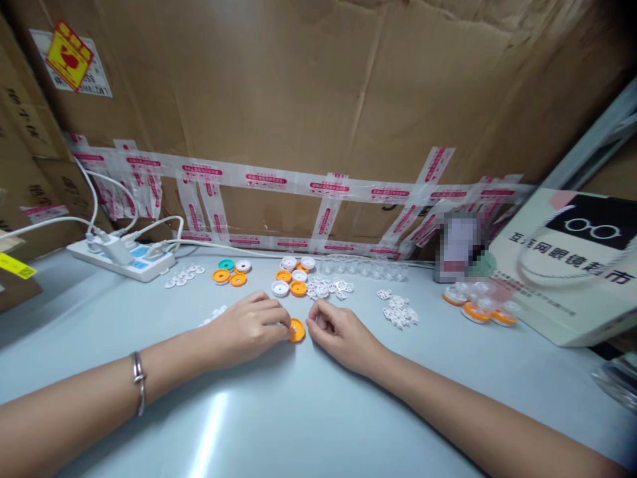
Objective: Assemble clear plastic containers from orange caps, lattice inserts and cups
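My left hand [256, 326] grips the left edge of a round orange plastic disc [298, 329], which has a small white part near its middle. Facing it from the right is my right hand [343, 335], its fingertips pinched together just off the disc; what they hold, if anything, is hidden. Beyond my hands lie several orange and white round caps [298, 288] and a pile of thin white cut-out pieces [321, 287]. Small white round pieces [219, 311] show partly behind my left wrist.
At the left stands a power strip [124, 259] with cables. More cut-out pieces [399, 311], clear plastic domes [365, 269] and dome-topped orange pieces [478, 311] lie further right, beside a paper bag [567, 265]. A large cardboard box [279, 86] walls off the back.
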A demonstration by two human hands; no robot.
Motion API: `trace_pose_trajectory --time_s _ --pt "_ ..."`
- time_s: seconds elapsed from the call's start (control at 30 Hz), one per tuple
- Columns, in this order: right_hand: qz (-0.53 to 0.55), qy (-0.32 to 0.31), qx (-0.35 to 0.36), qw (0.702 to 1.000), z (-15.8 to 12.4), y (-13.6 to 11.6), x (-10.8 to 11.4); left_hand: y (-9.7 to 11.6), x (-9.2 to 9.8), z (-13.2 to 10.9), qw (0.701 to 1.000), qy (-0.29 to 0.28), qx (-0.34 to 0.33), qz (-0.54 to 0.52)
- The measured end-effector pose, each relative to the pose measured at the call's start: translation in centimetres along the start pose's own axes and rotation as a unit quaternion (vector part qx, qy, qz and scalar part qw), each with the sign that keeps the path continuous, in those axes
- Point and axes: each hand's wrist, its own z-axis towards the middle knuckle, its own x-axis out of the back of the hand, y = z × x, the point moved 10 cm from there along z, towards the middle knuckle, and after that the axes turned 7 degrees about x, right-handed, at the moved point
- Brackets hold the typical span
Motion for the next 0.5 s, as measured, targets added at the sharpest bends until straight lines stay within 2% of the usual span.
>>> trace_pose_trajectory --time_s 0.13,0.2,0.27,0.33,0.4,0.5 --pt "-0.004 0.001 -0.004 1.000 -0.1 -0.1 0.1 -1.6 0.0 0.2 0.997 -0.039 0.046 -0.056" --pt "-0.007 -0.001 -0.008 1.000 -0.1 -0.1 0.1 -3.7 0.8 0.2 0.991 -0.051 0.096 -0.083" --pt "-0.011 -0.002 -0.010 1.000 -0.1 -0.1 0.1 -6.9 1.8 -0.1 0.978 -0.079 0.169 -0.091" --pt "-0.013 -0.004 -0.008 1.000 -0.1 -0.1 0.1 -10.3 2.0 -1.4 0.952 -0.153 0.256 -0.074" --pt "-0.012 -0.005 -0.006 1.000 -0.1 -0.1 0.1 -13.4 1.9 -3.6 0.908 -0.246 0.337 -0.035" --pt "-0.014 -0.005 -0.005 1.000 -0.1 -0.1 0.1 -15.9 2.4 -6.3 0.872 -0.294 0.392 0.003"
